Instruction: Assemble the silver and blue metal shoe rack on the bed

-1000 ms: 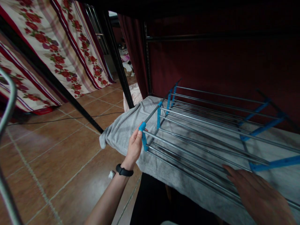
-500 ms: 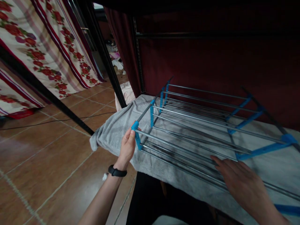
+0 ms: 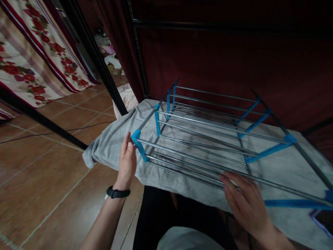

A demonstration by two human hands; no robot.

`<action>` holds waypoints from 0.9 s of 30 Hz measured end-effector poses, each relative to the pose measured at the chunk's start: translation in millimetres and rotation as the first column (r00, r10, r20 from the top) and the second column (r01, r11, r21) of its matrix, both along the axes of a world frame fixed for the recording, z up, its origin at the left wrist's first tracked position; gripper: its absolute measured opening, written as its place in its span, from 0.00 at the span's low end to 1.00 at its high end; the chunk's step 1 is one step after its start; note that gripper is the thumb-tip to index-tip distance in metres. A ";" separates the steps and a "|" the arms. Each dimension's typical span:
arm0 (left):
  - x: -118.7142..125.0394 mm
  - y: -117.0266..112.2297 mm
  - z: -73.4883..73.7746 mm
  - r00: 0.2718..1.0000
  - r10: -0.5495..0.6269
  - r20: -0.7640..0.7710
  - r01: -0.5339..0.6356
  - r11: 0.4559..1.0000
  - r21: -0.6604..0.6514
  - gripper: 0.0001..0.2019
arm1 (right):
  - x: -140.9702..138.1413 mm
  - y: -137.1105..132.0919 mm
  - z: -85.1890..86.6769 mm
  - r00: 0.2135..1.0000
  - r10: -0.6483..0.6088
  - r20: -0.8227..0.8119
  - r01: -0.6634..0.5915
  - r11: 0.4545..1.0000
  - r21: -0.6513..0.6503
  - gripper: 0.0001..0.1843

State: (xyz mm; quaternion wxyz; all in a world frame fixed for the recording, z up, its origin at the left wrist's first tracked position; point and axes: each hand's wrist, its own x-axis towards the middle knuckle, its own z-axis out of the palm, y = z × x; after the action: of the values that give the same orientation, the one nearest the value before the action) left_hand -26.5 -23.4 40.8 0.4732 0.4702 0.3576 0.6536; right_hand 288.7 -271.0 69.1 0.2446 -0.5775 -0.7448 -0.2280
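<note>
A low rack of grey metal tubes with bright blue plastic joints (image 3: 197, 121) lies on a bed (image 3: 293, 222) that is covered with a soft grey blanket (image 3: 111, 142). It is placed lengthwise along the front edge of the bed, its left end near the left edge. The left hand (image 3: 128, 162), with a black wristband (image 3: 118, 192) on its wrist, is at the front left corner of the rack. Its grip is open, with the fingers almost straight; they are next to the blue plastic corner joint (image 3: 136, 134) and seem to touch it from outside, without closing around it. The right hand (image 3: 246, 201) is over the front tubes, right of the middle, with the fingers half bent; I cannot tell if this grip is closed on a tube, because the hand itself hides it. Inside the rack, some thin tubes run slantwise between the straight ones. At the right, near the front edge of the bed, a dark flat object with pale violet rim (image 3: 326, 222) is partly visible. Behind the rear edge hangs a dark red cloth (image 3: 208, 59), and beyond the left edge a brown tiled floor (image 3: 39, 180) reaches to a flowered curtain (image 3: 28, 73).
</note>
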 end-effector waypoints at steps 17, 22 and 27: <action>4.6 -73.6 -96.4 0.332 0.306 -0.892 0.450 0.780 0.435 0.26 | -14.7 -19.1 -133.2 0.872 -0.252 -0.420 0.078 0.918 -0.389 0.22; 40.5 -60.3 -79.4 0.215 0.415 -0.884 0.627 0.635 0.450 0.29 | -11.4 -19.7 -148.6 0.764 -0.290 -0.576 0.075 0.927 -0.368 0.21; 67.1 -42.3 -77.0 0.083 0.448 -0.890 0.763 0.546 0.346 0.26 | -5.2 -22.5 -161.5 0.613 -0.300 -0.731 0.061 0.940 -0.335 0.21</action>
State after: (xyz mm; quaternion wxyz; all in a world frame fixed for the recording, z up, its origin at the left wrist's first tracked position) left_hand 40.6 -65.7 -36.3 -0.0895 0.9697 0.1577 0.1640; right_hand 283.5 -293.5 -92.4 0.4319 -0.7198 -0.5291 0.1244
